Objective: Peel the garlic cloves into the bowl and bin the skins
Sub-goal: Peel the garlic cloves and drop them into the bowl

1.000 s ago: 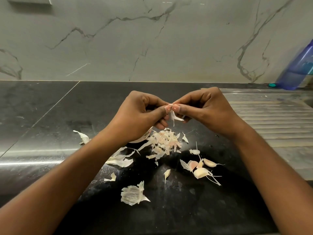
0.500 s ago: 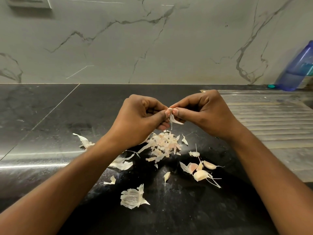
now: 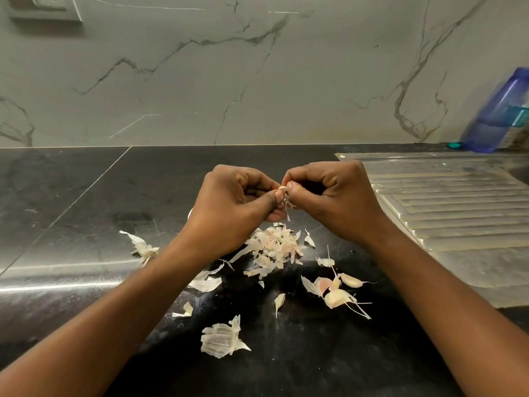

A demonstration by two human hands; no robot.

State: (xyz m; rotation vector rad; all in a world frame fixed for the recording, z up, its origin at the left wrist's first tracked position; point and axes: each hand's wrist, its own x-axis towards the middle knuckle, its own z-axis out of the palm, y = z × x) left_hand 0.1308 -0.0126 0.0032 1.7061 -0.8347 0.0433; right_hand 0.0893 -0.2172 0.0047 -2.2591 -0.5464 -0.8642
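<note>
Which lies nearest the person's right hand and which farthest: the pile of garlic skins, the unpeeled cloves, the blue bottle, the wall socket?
From the right hand:
1. Pile of garlic skins, just below it on the counter.
2. Unpeeled cloves, nearer the person.
3. Blue bottle, far right by the wall.
4. Wall socket, top left corner.

The garlic clove [image 3: 283,189] is almost wholly hidden between the fingertips of the left hand [image 3: 237,207] and the right hand [image 3: 329,199] — only a pale sliver shows. The blue bottle [image 3: 499,116] is blurred and cut by the right edge. The wall socket [image 3: 47,5] is cropped at the top — both forearms run off the bottom.
</note>
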